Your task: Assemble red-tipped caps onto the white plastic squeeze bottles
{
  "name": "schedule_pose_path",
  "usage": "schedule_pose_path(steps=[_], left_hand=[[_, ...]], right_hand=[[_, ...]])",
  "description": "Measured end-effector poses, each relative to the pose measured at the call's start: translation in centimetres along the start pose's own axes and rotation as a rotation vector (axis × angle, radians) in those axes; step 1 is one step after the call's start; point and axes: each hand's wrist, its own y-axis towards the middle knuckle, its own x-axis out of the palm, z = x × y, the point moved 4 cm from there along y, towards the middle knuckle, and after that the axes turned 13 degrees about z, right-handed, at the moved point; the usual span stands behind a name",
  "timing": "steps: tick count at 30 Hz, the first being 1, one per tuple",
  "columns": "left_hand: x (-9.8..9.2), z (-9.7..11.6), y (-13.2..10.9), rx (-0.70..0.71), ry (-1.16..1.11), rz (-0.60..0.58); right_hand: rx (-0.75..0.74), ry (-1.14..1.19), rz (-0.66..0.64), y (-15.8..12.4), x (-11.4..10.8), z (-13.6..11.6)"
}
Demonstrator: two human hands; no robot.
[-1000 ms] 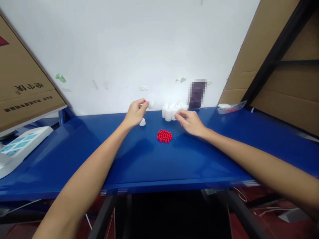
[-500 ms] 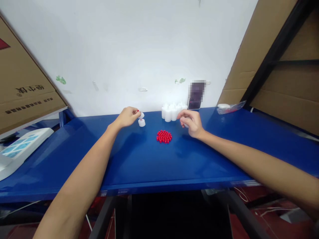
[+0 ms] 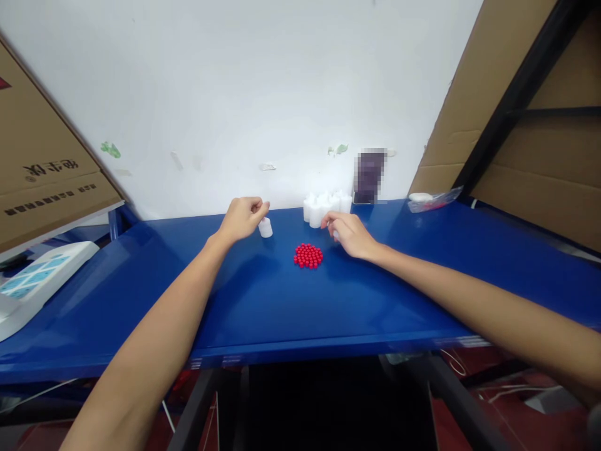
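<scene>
My left hand (image 3: 241,218) hovers over the blue table (image 3: 263,313) with its fingers pinched together. Its fingertips are just above a small white container (image 3: 265,227) that stands upright on the table; whether they touch it I cannot tell. My right hand (image 3: 347,235) rests low on the table, fingers curled around a small white piece that peeks out under the palm. It lies just right of a tight pile of small red beads (image 3: 308,256). A cluster of several white containers (image 3: 326,205) stands behind the beads, near the wall.
A pixelated dark object (image 3: 369,177) leans on the white wall. A clear plastic bag (image 3: 432,200) lies at the back right. A white device with a keypad (image 3: 37,282) sits at the left. Cardboard boxes (image 3: 42,175) flank both sides.
My left hand lowered a white piece with a red bead onto the white part on the table; one taller container now stands there. My right hand took a white piece from the cluster and moved toward the beads.
</scene>
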Motion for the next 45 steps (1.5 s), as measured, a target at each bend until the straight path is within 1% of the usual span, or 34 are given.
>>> schedule_pose_path(steps=[3, 6, 8, 14, 19, 21, 23, 26, 29, 32, 36, 41, 43, 45], left_hand=[[-0.2, 1.3, -0.1, 0.059, -0.017, 0.066], [-0.1, 2.0, -0.3, 0.12, -0.018, 0.094], [0.3, 2.3, -0.6, 0.154, -0.002, 0.085], [1.9, 3.5, -1.6, 0.26, 0.056, -0.02], [1.8, 5.0, -1.9, 0.32, 0.038, -0.016], [1.8, 5.4, -2.0, 0.339, 0.032, -0.013], [1.9, 5.7, -2.1, 0.354, 0.025, -0.011], [2.3, 6.2, -2.5, 0.388, 0.002, -0.015], [2.8, 7.2, -3.0, 0.434, -0.008, -0.012], [2.9, 8.2, -3.5, 0.486, -0.016, -0.007], [2.9, 9.2, -3.9, 0.564, 0.002, -0.01], [2.9, 9.4, -4.1, 0.643, 0.05, 0.026], [3.0, 9.3, -4.1, 0.676, 0.086, 0.039], [3.1, 9.2, -4.1, 0.708, 0.117, 0.059]], right_hand=[[0.062, -0.135, -0.093, 0.4, 0.4, 0.8], [0.078, -0.261, -0.143, 0.8, 0.4, 1.7], [0.049, -0.305, -0.158, 0.8, 0.2, 2.1], [-0.024, -0.357, -0.177, 0.3, 0.2, 2.7], [-0.094, -0.371, -0.168, 0.0, 0.5, 2.4], [-0.107, -0.379, -0.143, 0.0, 0.3, 2.1], [-0.116, -0.361, -0.076, 0.1, 0.0, 1.4], [-0.111, -0.265, 0.05, 0.2, -0.6, 0.0], [-0.07, -0.127, 0.1, -0.1, -0.6, -1.4], [-0.048, -0.041, 0.083, -0.7, -0.3, -2.4], [-0.092, 0.028, 0.056, -1.1, 0.0, -3.2], [-0.108, 0.066, 0.038, -1.2, 0.0, -3.1], [-0.097, 0.121, -0.005, -1.1, 0.2, -3.0], [-0.047, 0.209, -0.069, -1.1, 0.4, -3.0]])
